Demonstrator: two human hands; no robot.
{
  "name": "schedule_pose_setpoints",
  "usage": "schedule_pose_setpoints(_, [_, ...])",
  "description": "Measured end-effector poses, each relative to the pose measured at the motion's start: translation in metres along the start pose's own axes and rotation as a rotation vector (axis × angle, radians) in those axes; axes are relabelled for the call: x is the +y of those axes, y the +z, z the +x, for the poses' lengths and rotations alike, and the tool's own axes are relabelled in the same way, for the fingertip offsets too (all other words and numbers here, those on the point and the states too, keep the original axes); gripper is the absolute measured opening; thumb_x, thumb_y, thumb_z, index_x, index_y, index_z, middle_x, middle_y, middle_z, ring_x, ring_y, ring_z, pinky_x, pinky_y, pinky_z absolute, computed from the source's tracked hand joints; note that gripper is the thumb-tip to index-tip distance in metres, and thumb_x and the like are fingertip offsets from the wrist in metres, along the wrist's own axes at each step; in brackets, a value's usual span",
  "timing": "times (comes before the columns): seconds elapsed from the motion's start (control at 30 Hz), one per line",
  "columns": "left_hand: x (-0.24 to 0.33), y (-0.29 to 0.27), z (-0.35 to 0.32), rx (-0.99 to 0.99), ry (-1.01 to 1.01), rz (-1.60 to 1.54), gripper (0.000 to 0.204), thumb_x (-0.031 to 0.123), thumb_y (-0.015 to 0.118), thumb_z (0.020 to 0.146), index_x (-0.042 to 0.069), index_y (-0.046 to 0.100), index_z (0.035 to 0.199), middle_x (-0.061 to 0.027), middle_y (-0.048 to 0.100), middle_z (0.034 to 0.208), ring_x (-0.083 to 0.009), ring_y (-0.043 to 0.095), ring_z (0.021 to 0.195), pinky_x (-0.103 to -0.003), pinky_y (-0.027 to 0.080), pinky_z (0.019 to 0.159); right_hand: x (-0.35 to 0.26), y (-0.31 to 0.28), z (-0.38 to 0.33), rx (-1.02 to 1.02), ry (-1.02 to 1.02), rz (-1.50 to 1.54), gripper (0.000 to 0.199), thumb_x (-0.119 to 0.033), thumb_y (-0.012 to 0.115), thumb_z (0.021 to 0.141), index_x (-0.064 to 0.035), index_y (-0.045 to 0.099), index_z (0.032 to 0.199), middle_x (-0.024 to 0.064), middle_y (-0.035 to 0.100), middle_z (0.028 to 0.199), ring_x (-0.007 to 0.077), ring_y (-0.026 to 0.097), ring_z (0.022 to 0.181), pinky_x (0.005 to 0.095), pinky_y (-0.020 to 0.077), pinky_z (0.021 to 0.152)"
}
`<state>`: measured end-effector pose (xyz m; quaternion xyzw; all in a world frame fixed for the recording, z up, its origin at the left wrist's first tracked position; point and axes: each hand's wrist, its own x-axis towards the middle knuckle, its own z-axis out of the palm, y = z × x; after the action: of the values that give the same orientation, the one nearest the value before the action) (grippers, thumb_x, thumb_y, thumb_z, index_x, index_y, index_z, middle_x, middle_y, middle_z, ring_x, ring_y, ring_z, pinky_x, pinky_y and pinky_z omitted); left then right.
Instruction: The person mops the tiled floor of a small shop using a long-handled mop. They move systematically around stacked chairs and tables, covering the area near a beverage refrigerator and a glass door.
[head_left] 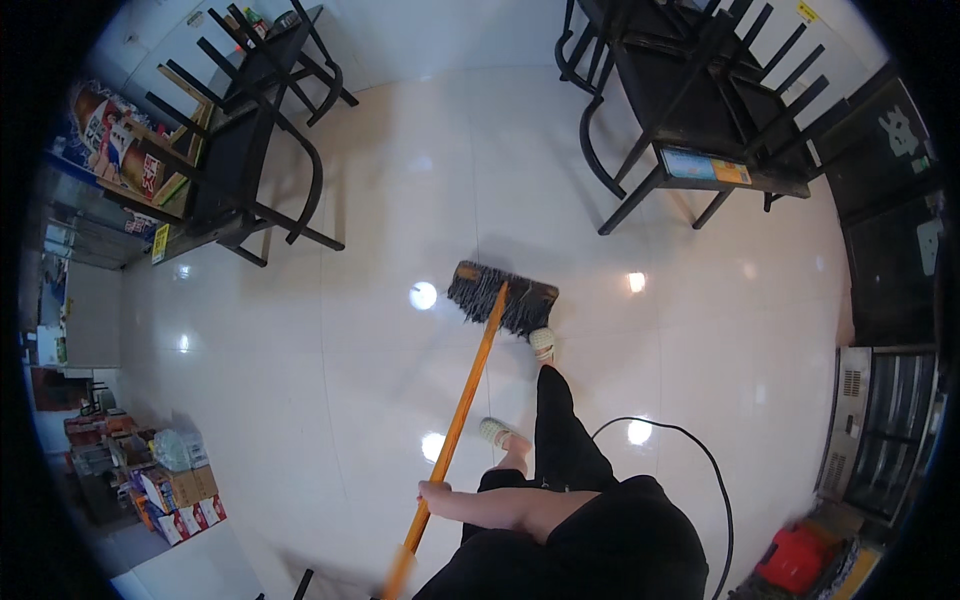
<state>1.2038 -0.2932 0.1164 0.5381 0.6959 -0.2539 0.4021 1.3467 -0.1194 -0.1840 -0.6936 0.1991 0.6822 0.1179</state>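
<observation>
My right hand is closed around the wooden handle of a mop, its bare forearm reaching across from the right over my dark clothes. The long orange-brown handle slants up and to the right across the floor. At its far end, the wide mop head lies on the white tiles, with dark grey strands hanging from a wooden block. My right foot, in a pale clog, stands close to the strands. The handle's near end is blurred at the lower edge, and I cannot make out my left hand there.
Black tables with upturned chairs stand far left and far right. Cardboard boxes are stacked at left. A black cable or hose curves over the floor beside me. A glass-front cabinet and red object are at right.
</observation>
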Motion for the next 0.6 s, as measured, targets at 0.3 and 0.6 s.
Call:
schedule_pose_setpoints(0.3, [0.082,-0.002,0.182,0.049,0.089,0.120,0.032,0.032,0.047,0.080,0.011,0.043,0.105,-0.0195,0.054,0.081,-0.0323,0.053,0.071,-0.037,0.044,0.060,-0.206,-0.036,0.045,-0.139,-0.309,0.118,0.015,-0.008,0.055,0.066,0.0018,0.045,0.068,0.0101,0.047,0.053,0.0212,0.049,0.042,0.0328,0.0415,0.038])
schedule_pose_setpoints(0.6, [0.245,-0.070,0.407,0.353,0.558,0.331,0.039,0.023,0.055,0.069,0.008,0.041,0.102,-0.0069,0.058,0.067,-0.0244,0.056,0.057,-0.038,0.039,0.051,-0.481,-0.098,0.129,-0.047,-0.545,0.257,0.013,-0.011,0.054,0.069,-0.0021,0.046,0.065,0.0081,0.046,0.050,0.0194,0.046,0.039,0.0320,0.0398,0.035])
